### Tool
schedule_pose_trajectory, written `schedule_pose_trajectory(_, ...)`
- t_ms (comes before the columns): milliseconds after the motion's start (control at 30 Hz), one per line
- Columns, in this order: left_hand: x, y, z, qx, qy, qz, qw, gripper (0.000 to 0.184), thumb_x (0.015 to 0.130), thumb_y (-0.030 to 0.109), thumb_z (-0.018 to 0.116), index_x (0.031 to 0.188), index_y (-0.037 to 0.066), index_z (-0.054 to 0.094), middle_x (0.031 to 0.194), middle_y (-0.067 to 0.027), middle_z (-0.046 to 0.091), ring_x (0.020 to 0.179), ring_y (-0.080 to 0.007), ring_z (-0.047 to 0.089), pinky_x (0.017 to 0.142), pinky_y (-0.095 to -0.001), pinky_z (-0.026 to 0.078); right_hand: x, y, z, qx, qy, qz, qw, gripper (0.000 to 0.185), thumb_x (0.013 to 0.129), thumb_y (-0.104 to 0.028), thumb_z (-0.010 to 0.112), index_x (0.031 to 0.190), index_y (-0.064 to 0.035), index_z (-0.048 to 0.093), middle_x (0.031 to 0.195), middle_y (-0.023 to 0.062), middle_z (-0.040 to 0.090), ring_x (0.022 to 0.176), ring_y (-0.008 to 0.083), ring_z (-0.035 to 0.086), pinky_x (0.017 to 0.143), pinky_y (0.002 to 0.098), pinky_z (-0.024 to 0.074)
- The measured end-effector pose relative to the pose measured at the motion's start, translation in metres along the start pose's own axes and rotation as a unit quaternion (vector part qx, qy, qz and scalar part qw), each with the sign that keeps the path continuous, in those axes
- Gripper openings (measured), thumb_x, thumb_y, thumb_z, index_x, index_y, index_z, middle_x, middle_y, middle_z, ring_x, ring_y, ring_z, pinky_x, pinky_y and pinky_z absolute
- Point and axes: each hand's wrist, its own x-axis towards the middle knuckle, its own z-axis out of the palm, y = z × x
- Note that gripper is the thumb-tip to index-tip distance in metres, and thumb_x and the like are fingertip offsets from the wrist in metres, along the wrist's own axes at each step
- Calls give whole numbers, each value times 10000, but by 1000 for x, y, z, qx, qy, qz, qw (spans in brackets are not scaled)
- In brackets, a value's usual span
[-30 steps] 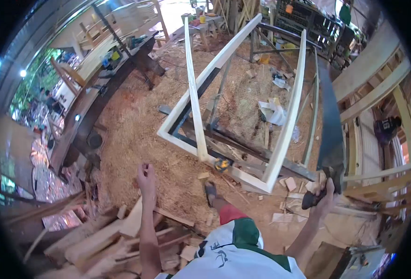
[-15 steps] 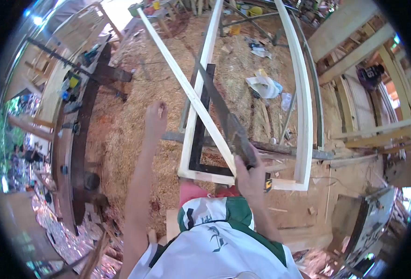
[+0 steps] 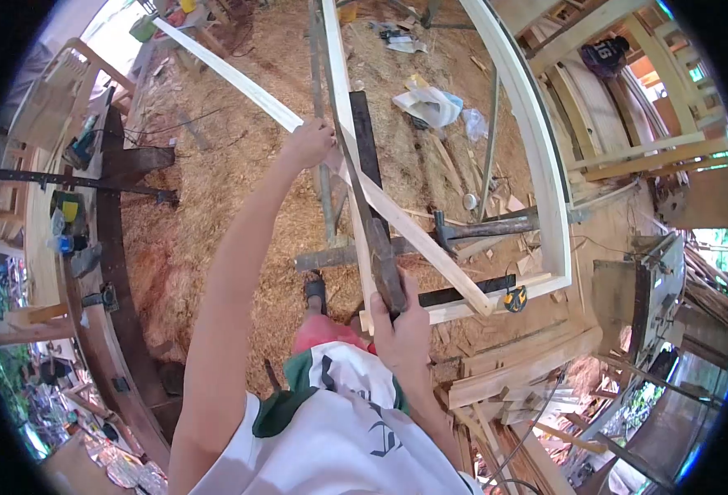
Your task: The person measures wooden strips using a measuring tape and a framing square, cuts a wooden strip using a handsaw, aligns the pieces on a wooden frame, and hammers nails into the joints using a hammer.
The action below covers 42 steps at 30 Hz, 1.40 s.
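In the head view, a saw [image 3: 367, 216] is held near the centre, its handle clamped by the bent fingers of the right hand [image 3: 403, 334] at five o'clock; the fingertips are hidden behind it. The blade is seen almost on edge, pointed toward twelve o'clock, so its teeth cannot be made out. At eleven o'clock, a pale strip [image 3: 426, 247] is touched by the left hand [image 3: 308, 144]; whether its fingers are closed around the wood cannot be told. This strip is laid slantwise, from between ten and eleven o'clock to four o'clock, across a wooden frame [image 3: 545, 148], whose far end is cut off at twelve and one. A tape measure [image 3: 515, 299] is seen at four. At two o'clock, another person [image 3: 605, 54] is partly hidden by timber.
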Motion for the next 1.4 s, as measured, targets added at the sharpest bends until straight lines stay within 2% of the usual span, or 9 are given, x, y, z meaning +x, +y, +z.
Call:
schedule_pose_trajectory(67,4,-8,17,23,-63,6,998,255,924,272,595,1055,79,699,1057,-159,651,1062,-384,598,930,-461,521,-5,2,7,-37,1,2,999,580,953,-281,637,1432,-8,458,821,246,679,729,416,697,628,445,537)
schedule_pose_trajectory(133,11,-7,11,-35,-179,-104,978,312,907,316,581,985,55,732,1022,-192,683,1005,-410,637,907,-485,541,-7,7,9,-6,-9,3,1000,588,954,-283,633,1446,-20,447,784,232,681,695,415,695,598,448,535)
schedule_pose_trajectory(333,14,-30,27,-19,-168,1,986,315,869,342,588,935,83,756,982,-191,710,963,-437,628,876,-529,495,-12,-7,6,-10,-6,-11,1000,591,957,-248,630,1451,3,424,838,233,695,698,394,708,593,449,547)
schedule_pose_trajectory(500,17,-36,30,-34,-148,-26,988,342,825,344,604,942,53,741,960,-229,683,954,-422,654,880,-494,530,-14,-4,11,39,-3,-70,997,591,959,-223,620,1459,7,405,899,211,712,710,387,715,607,436,563)
schedule_pose_trajectory(1033,21,-37,32,-82,-164,-62,981,377,810,390,631,940,59,754,924,-230,707,898,-431,672,826,-488,536,-37,-2,18,12,-14,-8,1000,650,940,-207,652,1472,48,379,909,239,708,729,375,726,615,406,568)
schedule_pose_trajectory(1100,19,-38,36,-91,-149,-73,982,386,816,404,635,942,59,755,932,-230,706,900,-428,674,826,-485,537,-39,-4,19,20,-25,28,999,546,956,-121,615,1451,20,432,1064,174,726,886,234,737,764,342,559)
schedule_pose_trajectory(1233,24,-37,29,-63,-162,-56,983,401,818,421,640,964,66,755,935,-232,708,903,-422,683,825,-481,540,-47,-4,16,22,-24,39,999,549,953,-112,618,1452,22,433,1069,175,725,915,240,735,789,343,557)
schedule_pose_trajectory(1300,21,-38,32,-59,-173,-78,980,392,814,407,637,970,67,755,933,-231,708,906,-420,685,828,-480,540,-47,2,19,1,-17,-24,1000,662,930,-166,656,1479,56,361,910,257,693,727,375,722,626,414,557)
schedule_pose_trajectory(1400,28,-46,38,-73,-144,-51,986,361,801,359,624,981,75,755,930,-227,710,909,-422,683,837,-481,541,-55,2,14,-5,-3,-52,999,657,929,-165,658,1475,56,367,889,247,690,712,371,719,620,428,550)
